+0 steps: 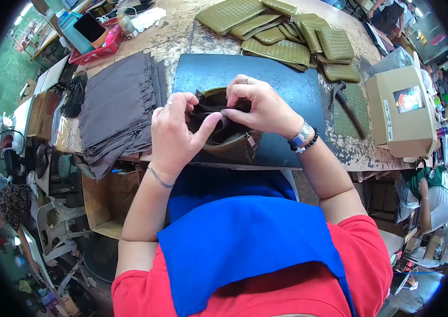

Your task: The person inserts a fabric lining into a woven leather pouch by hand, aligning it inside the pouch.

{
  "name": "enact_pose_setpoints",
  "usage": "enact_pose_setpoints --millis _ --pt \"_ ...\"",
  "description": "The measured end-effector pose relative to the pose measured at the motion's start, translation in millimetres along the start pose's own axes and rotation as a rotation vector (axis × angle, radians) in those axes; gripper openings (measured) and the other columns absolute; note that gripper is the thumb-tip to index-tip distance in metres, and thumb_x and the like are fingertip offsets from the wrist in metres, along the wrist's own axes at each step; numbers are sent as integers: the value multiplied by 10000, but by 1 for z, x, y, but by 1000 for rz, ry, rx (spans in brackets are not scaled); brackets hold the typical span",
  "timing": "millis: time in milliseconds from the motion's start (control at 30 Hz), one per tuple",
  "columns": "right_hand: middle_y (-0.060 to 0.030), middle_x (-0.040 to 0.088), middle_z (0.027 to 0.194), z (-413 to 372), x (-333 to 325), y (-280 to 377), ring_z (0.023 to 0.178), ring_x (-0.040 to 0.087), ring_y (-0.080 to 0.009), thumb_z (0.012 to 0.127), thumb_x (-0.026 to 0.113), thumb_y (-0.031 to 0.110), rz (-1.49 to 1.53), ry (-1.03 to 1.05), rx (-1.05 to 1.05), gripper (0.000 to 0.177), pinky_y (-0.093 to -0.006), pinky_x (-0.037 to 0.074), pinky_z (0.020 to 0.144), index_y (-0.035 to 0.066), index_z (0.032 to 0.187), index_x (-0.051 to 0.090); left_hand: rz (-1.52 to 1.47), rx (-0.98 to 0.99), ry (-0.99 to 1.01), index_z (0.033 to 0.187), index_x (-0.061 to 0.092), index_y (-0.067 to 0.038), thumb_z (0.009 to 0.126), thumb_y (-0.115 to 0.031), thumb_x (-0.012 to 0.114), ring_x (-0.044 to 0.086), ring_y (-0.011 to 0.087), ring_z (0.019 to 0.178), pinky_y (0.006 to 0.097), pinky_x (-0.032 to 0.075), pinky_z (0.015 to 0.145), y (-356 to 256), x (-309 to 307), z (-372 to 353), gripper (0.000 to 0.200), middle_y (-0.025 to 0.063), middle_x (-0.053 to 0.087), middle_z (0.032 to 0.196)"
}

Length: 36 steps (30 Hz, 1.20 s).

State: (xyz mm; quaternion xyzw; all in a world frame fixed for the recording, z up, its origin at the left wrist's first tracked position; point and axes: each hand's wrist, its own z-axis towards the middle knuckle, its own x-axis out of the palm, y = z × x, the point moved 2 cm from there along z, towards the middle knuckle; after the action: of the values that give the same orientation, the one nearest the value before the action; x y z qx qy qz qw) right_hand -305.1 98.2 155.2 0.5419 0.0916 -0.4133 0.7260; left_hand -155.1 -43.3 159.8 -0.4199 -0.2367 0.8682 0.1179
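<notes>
A small olive-brown bag (233, 150) stands at the near edge of a dark work board (287, 140), its mouth facing up. Dark lining cloth (214, 109) shows inside the opening. My left hand (177, 132) is at the bag's left side, fingers and thumb closed on the lining's edge. From the right, my right hand (263, 107) pinches the lining between thumb and fingers, close to my left thumb. The bag's lower part is partly hidden by my left hand and wrist.
Left of the board lies a stack of dark cloth pieces (121, 100). Several olive woven pouches (282, 39) are piled at the back. A hammer (351, 112) and a cardboard box (401, 113) sit to the right. A red basket (105, 50) holds a bottle at the far left.
</notes>
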Motion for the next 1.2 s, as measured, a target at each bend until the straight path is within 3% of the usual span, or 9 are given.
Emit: enact_pose_setpoints --millis 67,100,200,367,467,667,767,1000,1200 --pt "-53 634 850 0 2 -4 807 594 -147 798 715 46 166 -47 -65 119 -285 494 771 30 817 599 96 -7 -20 923 565 -68 798 -305 787 566 204 675 346 431 688 -3 3 1 348 45 580 780" --pt "-29 618 890 -3 2 -4 832 563 -115 810 693 27 343 19 107 119 -267 484 799 44 829 577 134 44 -47 927 571 -71 787 -299 791 553 182 639 349 433 701 1 6 2 346 31 581 785" --pt "0 588 851 -5 2 1 809 530 -78 816 673 23 386 -41 216 99 -241 469 781 40 869 592 137 25 -19 936 582 -84 781 -263 787 553 156 627 347 434 727 4 6 1 313 13 586 781" --pt "-20 578 716 -2 1 4 680 548 -78 842 752 188 160 128 322 194 -259 458 610 67 979 689 102 -7 -11 996 622 -117 786 -163 751 557 133 618 336 430 754 3 10 -1 251 -20 615 782" --pt "-24 618 705 -1 10 -10 649 548 -86 855 742 173 139 -43 67 164 -271 464 599 53 953 687 62 -46 -7 1006 669 -123 790 -126 731 550 125 602 325 423 757 3 9 -1 225 -27 629 761" --pt "-47 677 771 -3 4 -8 734 607 -83 849 766 171 171 23 242 174 -267 511 687 25 896 685 100 -6 -28 877 725 -116 786 -139 718 571 150 626 320 397 733 5 9 -3 94 -2 643 748" --pt "-50 691 772 -2 6 -5 747 636 -102 839 774 168 271 -67 277 165 -276 521 696 25 873 697 197 39 -16 835 725 -127 775 -174 729 589 171 679 330 385 726 5 7 -5 76 2 646 786" --pt "-127 691 782 3 10 -4 718 670 -250 819 759 182 25 -53 68 158 -344 529 672 45 887 717 274 -51 19 787 723 -163 752 -240 755 605 208 842 375 395 774 0 1 -4 91 33 615 864" --pt "-152 682 768 6 14 -5 723 672 -288 830 729 208 -46 -92 135 174 -362 533 676 38 861 702 -159 -104 19 849 726 -36 762 -73 756 676 268 986 355 525 871 19 7 -2 99 128 692 1064"
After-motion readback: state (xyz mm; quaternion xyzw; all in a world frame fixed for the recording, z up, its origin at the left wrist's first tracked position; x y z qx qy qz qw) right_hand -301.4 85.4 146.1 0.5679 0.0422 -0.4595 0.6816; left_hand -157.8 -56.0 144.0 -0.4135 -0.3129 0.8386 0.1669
